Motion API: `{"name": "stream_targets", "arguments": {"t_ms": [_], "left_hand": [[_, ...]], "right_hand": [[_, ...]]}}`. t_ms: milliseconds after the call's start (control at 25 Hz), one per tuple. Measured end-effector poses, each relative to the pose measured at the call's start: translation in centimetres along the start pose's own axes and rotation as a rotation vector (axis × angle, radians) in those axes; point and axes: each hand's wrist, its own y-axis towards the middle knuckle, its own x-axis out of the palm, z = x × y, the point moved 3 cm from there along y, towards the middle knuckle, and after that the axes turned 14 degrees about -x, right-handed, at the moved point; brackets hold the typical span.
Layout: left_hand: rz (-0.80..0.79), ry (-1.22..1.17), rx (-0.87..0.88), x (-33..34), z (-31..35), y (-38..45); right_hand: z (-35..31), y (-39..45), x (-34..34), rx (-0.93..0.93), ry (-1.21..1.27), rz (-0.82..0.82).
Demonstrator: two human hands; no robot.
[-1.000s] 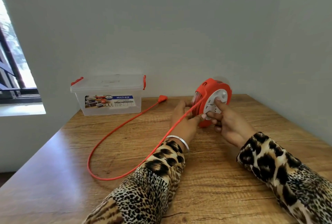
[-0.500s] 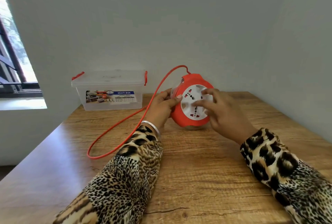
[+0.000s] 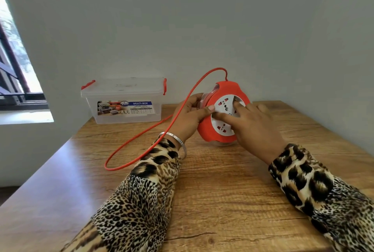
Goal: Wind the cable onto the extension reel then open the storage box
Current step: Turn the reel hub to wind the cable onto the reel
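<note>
The red extension reel point(image 3: 210, 130), with a white socket face, stands on edge on the wooden table point(image 3: 222, 191). My left hand point(image 3: 189, 118) grips its left rim, thumb on the white face. My right hand point(image 3: 253, 124) lies over the socket face with fingers spread on it. The red cable point(image 3: 141, 146) leaves the reel's top, arcs over my left hand, and loops on the table to the left. The clear storage box point(image 3: 125, 100) with red latches stands shut at the back left, against the wall.
Grey walls close the table's back and right sides. A window point(image 3: 14, 73) is at far left. The table's left edge runs diagonally toward me.
The reel has been turned so its socket face points at me. The cable loop on the table has shrunk and now rises over the reel's top. The plug end is out of sight.
</note>
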Motion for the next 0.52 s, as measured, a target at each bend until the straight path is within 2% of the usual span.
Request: {"name": "stream_targets", "arguments": {"t_ms": [240,360,520], "left_hand": [[0.006,-0.018,0.048,1.5,-0.5,-0.4],[0.105,0.115,0.133,2.4,-1.3,-0.5],[0.169,0.180,0.176,3.5,-2.0,-0.6]], "right_hand": [[0.2,-0.4,-0.6,0.224,0.127,0.045],[1.0,-1.1,-0.4,0.456,0.377,0.099],[1.3,-1.5,1.0,0.779,0.802,0.202]]}}
